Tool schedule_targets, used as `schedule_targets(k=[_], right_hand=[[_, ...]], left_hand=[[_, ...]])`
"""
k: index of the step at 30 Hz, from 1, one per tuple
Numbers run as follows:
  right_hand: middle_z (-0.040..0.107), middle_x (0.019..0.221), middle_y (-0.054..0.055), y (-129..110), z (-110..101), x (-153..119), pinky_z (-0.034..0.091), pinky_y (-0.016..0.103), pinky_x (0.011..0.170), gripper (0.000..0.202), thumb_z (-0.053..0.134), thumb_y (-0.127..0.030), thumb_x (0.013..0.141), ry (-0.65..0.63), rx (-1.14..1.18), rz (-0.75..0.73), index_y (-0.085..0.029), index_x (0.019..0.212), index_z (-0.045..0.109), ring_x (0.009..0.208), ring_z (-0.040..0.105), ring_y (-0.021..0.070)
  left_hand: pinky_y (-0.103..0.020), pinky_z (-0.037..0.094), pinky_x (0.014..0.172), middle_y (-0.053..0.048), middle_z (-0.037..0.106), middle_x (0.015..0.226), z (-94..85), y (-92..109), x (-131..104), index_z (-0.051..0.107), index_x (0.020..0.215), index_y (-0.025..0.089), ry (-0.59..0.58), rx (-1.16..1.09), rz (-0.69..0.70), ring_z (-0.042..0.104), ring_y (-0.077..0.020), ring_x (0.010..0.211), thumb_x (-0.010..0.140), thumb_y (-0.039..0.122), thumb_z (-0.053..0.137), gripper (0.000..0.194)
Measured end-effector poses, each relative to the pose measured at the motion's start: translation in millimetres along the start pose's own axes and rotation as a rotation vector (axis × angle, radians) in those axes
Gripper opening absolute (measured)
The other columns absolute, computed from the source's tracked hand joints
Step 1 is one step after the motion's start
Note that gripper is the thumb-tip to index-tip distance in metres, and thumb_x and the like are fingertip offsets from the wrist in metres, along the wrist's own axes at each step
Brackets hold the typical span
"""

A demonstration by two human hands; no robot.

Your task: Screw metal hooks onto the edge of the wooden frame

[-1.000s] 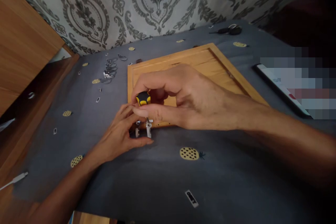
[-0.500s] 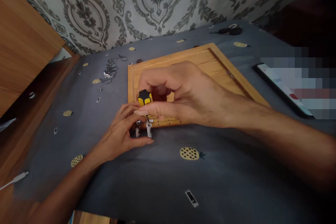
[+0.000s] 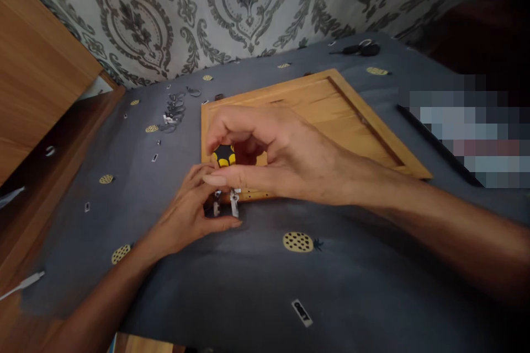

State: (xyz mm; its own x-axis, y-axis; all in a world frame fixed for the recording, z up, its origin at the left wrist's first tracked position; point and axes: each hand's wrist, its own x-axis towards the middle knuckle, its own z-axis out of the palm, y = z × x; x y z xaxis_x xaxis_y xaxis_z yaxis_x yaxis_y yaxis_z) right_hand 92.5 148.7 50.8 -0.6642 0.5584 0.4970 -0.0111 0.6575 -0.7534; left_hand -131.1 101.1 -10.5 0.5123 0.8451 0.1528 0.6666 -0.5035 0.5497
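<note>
My right hand (image 3: 281, 157) grips the handle of a screwdriver (image 3: 224, 155), which is black and yellow and points down at the near left corner of a wooden panel (image 3: 308, 96). Its shaft and tip are hidden behind my thumb. Below it, a small metal hinge (image 3: 234, 204) sits at the panel's near edge, part of it sticking out past the wood. My left hand (image 3: 186, 212) is curled around the hinge, thumb in front and fingers behind, closed on it. Small dark holes run along the panel's near edge.
Several more metal hinges (image 3: 174, 107) lie on the dark patterned cloth (image 3: 232, 287) behind my left hand. Black scissors (image 3: 360, 48) rest at the far right. A phone (image 3: 439, 146), partly pixelated, lies on the right. A white cable (image 3: 31, 280) is at the left edge, beside a wooden cabinet (image 3: 37, 60).
My right hand has shifted slightly left and turned a little with the screwdriver, covering more of its handle. My left hand and the panel stay in place.
</note>
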Motion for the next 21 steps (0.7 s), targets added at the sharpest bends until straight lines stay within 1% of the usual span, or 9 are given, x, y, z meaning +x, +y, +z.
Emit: schedule_targets(k=[2,3,5,6,9,12,16,21], right_hand=[[0.066,0.093,-0.003,-0.8,-4.9,0.7,0.045,0.017,0.067,0.010,0.064,-0.017,0.097,-0.071,0.030,-0.014,-0.014,0.106,0.062,0.076,0.057,0.0049],[0.067,0.094,-0.002,-1.2,-7.7,1.2,0.045,0.017,0.067,0.012,0.064,-0.017,0.097,-0.118,0.034,-0.013,-0.014,0.109,0.063,0.075,0.057,0.0048],[0.069,0.090,-0.001,-1.3,-12.7,1.9,0.045,0.018,0.065,0.009,0.063,-0.018,0.099,-0.202,0.034,-0.009,-0.012,0.106,0.065,0.071,0.056,0.0051],[0.068,0.086,-0.002,-0.8,-14.5,2.1,0.044,0.018,0.063,0.008,0.062,-0.019,0.099,-0.223,0.027,-0.013,-0.012,0.102,0.066,0.068,0.055,0.0052],[0.059,0.073,-0.004,2.0,-15.8,1.4,0.038,0.019,0.060,0.015,0.062,-0.020,0.100,-0.175,-0.018,-0.060,-0.011,0.089,0.065,0.064,0.048,0.0048],[0.052,0.070,-0.007,4.2,-12.6,0.3,0.036,0.019,0.061,0.021,0.063,-0.022,0.101,-0.137,-0.098,-0.060,-0.013,0.082,0.062,0.064,0.044,0.0047],[0.050,0.070,-0.007,4.3,-7.5,0.0,0.036,0.021,0.060,0.027,0.067,-0.028,0.099,-0.086,-0.169,-0.042,-0.016,0.078,0.055,0.065,0.043,0.0059],[0.047,0.066,-0.008,2.7,-5.2,-0.1,0.033,0.022,0.057,0.027,0.065,-0.026,0.098,-0.052,-0.189,-0.028,-0.017,0.077,0.051,0.061,0.042,0.0055]], left_hand=[[-0.050,0.055,0.098,-0.006,0.066,0.114,-0.7,0.3,0.4,0.067,0.109,0.025,-0.011,-0.003,-0.005,0.058,-0.0315,0.117,0.083,0.045,0.082,0.036],[-0.049,0.055,0.097,-0.006,0.066,0.111,-1.0,0.3,0.6,0.068,0.109,0.026,-0.021,0.001,-0.007,0.060,-0.0308,0.114,0.084,0.046,0.081,0.036],[-0.048,0.055,0.095,-0.005,0.066,0.109,-1.7,0.1,0.6,0.068,0.110,0.027,-0.034,0.012,-0.007,0.061,-0.0294,0.110,0.084,0.048,0.081,0.036],[-0.047,0.055,0.095,-0.005,0.066,0.109,-1.9,0.1,0.5,0.068,0.110,0.027,-0.030,0.017,-0.003,0.061,-0.0290,0.109,0.084,0.048,0.081,0.036],[-0.046,0.055,0.097,-0.004,0.066,0.113,-2.1,0.2,0.3,0.069,0.111,0.028,-0.012,0.019,0.010,0.060,-0.0297,0.112,0.082,0.047,0.083,0.037],[-0.049,0.054,0.099,-0.004,0.067,0.111,-1.5,0.4,0.5,0.069,0.114,0.029,-0.013,0.012,-0.008,0.060,-0.0308,0.113,0.082,0.047,0.083,0.040],[-0.052,0.053,0.101,-0.005,0.067,0.114,-0.8,0.8,1.1,0.069,0.112,0.028,-0.002,0.003,-0.012,0.059,-0.0326,0.118,0.080,0.047,0.084,0.040],[-0.052,0.053,0.102,-0.006,0.067,0.116,-1.7,3.1,2.1,0.068,0.106,0.026,-0.005,0.008,-0.006,0.056,-0.0335,0.124,0.080,0.044,0.084,0.035]])
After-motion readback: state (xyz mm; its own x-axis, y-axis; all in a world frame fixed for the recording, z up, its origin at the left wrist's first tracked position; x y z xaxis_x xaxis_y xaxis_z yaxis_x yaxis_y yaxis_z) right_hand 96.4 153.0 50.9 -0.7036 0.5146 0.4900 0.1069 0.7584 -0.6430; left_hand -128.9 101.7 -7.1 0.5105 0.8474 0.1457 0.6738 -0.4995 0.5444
